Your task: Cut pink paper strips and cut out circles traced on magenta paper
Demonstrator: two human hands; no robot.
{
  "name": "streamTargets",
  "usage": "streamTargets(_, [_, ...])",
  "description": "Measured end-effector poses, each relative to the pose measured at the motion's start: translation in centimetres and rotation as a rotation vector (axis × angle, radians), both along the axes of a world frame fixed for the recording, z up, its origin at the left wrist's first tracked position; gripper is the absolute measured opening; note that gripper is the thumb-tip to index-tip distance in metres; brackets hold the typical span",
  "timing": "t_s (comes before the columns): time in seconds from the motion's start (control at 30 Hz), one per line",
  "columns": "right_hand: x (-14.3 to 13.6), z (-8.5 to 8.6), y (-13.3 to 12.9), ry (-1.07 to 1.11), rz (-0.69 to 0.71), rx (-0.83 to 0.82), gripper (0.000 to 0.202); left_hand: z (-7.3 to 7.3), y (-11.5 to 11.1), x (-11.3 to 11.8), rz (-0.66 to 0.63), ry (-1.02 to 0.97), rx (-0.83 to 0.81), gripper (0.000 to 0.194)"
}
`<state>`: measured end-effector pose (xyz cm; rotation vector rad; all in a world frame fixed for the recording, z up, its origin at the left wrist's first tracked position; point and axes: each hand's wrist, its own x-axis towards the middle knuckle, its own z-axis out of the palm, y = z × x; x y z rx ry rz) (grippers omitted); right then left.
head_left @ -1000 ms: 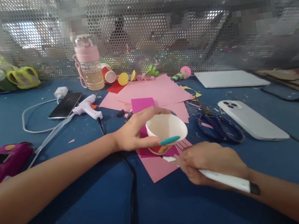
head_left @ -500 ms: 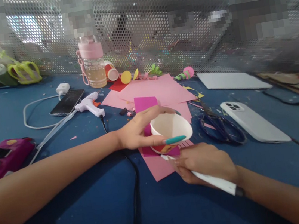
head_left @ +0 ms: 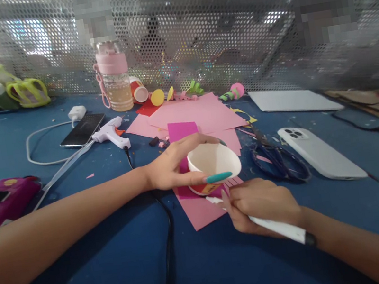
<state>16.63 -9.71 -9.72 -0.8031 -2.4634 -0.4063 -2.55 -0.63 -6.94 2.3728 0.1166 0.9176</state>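
My left hand [head_left: 175, 166] is wrapped round a paper cup [head_left: 214, 159], white inside with a red and yellow outside. The cup stands tilted slightly on a magenta paper [head_left: 183, 130], which lies over pink paper [head_left: 196, 215]. In my right hand [head_left: 262, 205] is a white pen [head_left: 282, 228] with a black end. Its pale tip is close to the base of the cup, at the near edge of the magenta paper; whether it touches I cannot tell. The fingers of my right hand are closed round the pen's barrel.
Dark-handled scissors [head_left: 279, 163] and a white phone [head_left: 321, 154] lie to the right. A glue gun [head_left: 111, 134], a black phone [head_left: 83, 130] and a pink-lidded bottle [head_left: 114, 79] are at the back left. A black cable [head_left: 169, 241] crosses the table in front.
The pen and my right hand have shifted slightly rightward relative to the cup, and the index finger has lifted a little. The whole view has moved slightly; my left hand keeps its hold.
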Motion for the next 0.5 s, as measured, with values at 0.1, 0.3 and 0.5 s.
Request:
streamTargets(0.1, [0.2, 0.3, 0.1, -0.018, -0.021, 0.015, 0.042, 0.0, 0.0, 0.0, 0.003, 0.008, -0.011, 0.053])
streamTargets(0.3, [0.0, 1.7, 0.3, -0.051, -0.106, 0.088, 0.044, -0.2, 0.1, 0.0, -0.014, -0.025, 0.007, 0.053])
streamTargets(0.5, [0.2, 1.5, 0.8, 0.178, -0.044, 0.034, 0.045, -0.1, 0.1, 0.1, -0.007, -0.009, -0.03, 0.054])
